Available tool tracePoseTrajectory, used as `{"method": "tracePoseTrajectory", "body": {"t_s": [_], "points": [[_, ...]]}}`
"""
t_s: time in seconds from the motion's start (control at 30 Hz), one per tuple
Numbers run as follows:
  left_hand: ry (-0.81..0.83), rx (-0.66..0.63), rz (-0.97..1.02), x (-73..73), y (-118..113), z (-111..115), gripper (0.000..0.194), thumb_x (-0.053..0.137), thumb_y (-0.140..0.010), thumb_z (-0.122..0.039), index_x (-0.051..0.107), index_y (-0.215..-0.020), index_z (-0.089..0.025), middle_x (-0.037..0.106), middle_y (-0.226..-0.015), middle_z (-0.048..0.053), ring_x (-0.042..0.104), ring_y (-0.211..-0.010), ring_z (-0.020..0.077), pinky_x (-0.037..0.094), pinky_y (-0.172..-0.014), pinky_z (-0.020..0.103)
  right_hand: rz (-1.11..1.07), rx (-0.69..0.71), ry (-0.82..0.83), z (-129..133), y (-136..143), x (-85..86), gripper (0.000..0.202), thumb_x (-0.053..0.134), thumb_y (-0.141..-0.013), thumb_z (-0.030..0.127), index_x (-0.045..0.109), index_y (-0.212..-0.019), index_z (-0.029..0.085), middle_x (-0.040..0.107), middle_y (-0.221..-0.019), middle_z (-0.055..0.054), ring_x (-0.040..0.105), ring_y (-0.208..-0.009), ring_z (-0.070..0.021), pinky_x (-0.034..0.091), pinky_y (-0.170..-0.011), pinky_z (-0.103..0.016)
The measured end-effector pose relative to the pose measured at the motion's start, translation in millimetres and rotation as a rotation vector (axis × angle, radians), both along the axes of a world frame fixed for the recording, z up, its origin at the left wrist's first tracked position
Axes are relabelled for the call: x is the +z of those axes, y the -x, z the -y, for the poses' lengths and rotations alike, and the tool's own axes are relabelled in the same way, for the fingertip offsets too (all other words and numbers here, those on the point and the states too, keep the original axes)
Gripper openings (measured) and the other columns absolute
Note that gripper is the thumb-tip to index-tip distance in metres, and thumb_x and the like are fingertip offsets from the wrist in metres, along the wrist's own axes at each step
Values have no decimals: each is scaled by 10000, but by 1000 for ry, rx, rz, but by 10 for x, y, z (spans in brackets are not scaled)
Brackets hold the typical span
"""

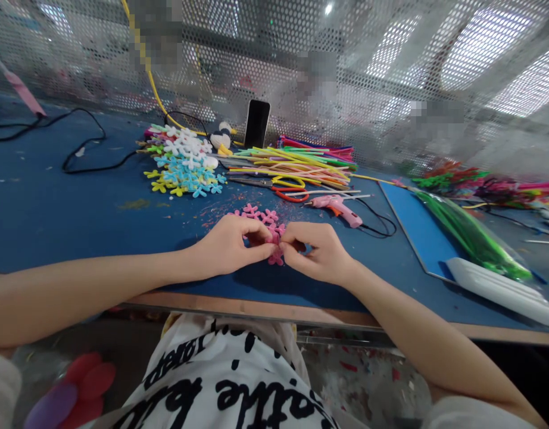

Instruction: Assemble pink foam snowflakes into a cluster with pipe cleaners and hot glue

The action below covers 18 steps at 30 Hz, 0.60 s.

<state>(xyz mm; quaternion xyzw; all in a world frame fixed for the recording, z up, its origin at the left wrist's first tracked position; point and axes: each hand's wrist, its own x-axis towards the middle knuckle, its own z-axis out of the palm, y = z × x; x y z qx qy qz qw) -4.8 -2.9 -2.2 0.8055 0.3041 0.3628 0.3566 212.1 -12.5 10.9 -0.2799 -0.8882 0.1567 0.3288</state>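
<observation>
Near the table's front edge, my left hand [239,243] and my right hand [314,250] meet fingertip to fingertip. Both pinch a small pink fuzzy piece between thumb and forefinger; its exact shape is partly covered by the fingers. Pink flower-shaped pieces [269,216] lie on the blue table around and behind the fingertips. Behind my left hand is a pile of white, blue and yellow flower shapes [185,161]. A pink glue gun [337,210] rests behind my right hand, beside scissors with red and yellow handles [290,193].
Coloured fuzzy sticks [301,164] lie at the back centre, near an upright phone [257,123] and a small plush toy [222,138]. Black cables cross the blue table [78,208]. At the right are a blue board [402,220] and a bag of green sticks [475,238].
</observation>
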Motion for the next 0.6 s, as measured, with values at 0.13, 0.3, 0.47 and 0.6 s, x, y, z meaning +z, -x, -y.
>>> {"method": "tracePoseTrajectory", "body": {"t_s": [0.13, 0.3, 0.47, 0.6], "points": [[-373, 98, -9, -64, 19, 15, 64, 672, -843, -186, 696, -785, -170, 742, -781, 5, 644, -745, 136, 463, -746, 254, -250, -125, 735, 59, 102, 33, 256, 586, -852, 259, 508, -621, 179, 439, -557, 45, 348, -497, -69, 269, -476, -222], [-275, 93, -2, -33, 10, 17, 94, 660, -855, -234, 700, -797, -172, 732, -771, 3, 626, -722, 132, 455, -715, 256, -392, -99, 1239, 18, 116, 11, 277, 619, -810, 307, 479, -604, 184, 386, -533, 64, 277, -427, -56, 217, -420, -225], [364, 6, 113, 64, -25, -4, 229, 683, -821, -347, 664, -693, -158, 645, -636, -14, 545, -602, 111, 421, -609, 239, -143, 37, 297, -102, -70, -2, 204, 481, -955, 301, 622, -911, 160, 607, -758, -37, 526, -632, -139, 445, -583, -278], [619, -85, 170, 52, -56, -16, 207, 701, -771, -324, 672, -656, -154, 651, -660, 7, 546, -638, 116, 435, -650, 250, 159, 141, -416, -194, -161, 8, 140, 550, -952, 213, 579, -1084, 175, 701, -921, -87, 631, -788, -175, 495, -701, -305]]}}
